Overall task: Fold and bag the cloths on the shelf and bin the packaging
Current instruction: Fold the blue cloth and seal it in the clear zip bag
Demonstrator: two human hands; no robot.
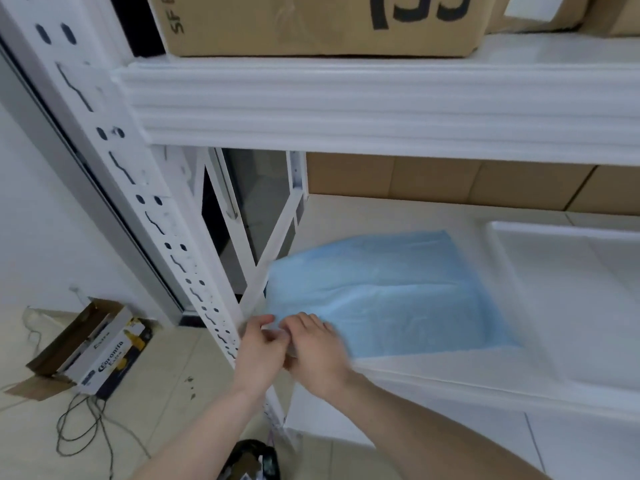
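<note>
1. Black bin bag, at the bottom edge of the view below the forearms, is only partly visible; its contents are unclear.
2. Left hand and right hand meet at the front left corner of the shelf. Both have fingers curled, pinching something small and pale or clear between them; it appears to be the near corner of the wrapping, but blur prevents certainty.
3. Blue cloth lies flat on the shelf board, near its left end, just beyond the hands. Its surface shows a sheen, which suggests a thin plastic wrap over it.
4. Handling judgement: light, soft and limp, with no stiffness to carry its own shape. The film is likely slippery and prone to tearing unevenly. Best hold is a pinch at a corner or edge, one hand steadying while the other peels.
5. White tray sits on the same shelf, to the right of the cloth.
6. Cardboard boxes stand along the back of the shelf.
7. Large carton rests on the shelf above.
</note>
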